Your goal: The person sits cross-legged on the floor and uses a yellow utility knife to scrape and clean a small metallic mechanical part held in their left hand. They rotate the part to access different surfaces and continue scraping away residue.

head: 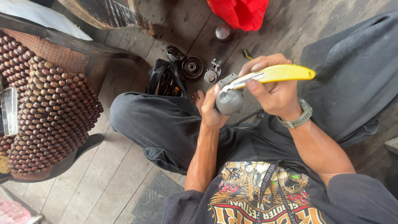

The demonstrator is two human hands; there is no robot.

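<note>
The person is sitting cross-legged on the wooden floor (124, 166), and both hands are working just above the lap. The left hand (212, 108) is cupping a rounded grey metal part (229, 101) from below and behind, its grip clamped around that part, with the fingers curling up its far side. The right hand (274, 92) is holding a yellow-handled knife (286, 73), its grip closed tight on the handle; the thumb is lying along the near side and the fingers are wrapping over the top. The knife's metal end (230, 81) is pointing left and is touching the top of the grey part. A grey wristwatch (299, 118) is sitting on the right wrist.

Beyond the knees, on the floor, a black bag (165, 78) is lying open with tools showing inside. Just beside it a round dark metal part (192, 66) with a toothed centre is resting, and a small silvery fitting (213, 73) is lying near that. Farther off, a small silvery cap (223, 32) is standing close to a red bag (239, 12). To the left, a chair is wearing a cover of brown wooden beads (49, 103), well apart from the hands. A dark mat (155, 198) is lying on the floor near the left elbow.
</note>
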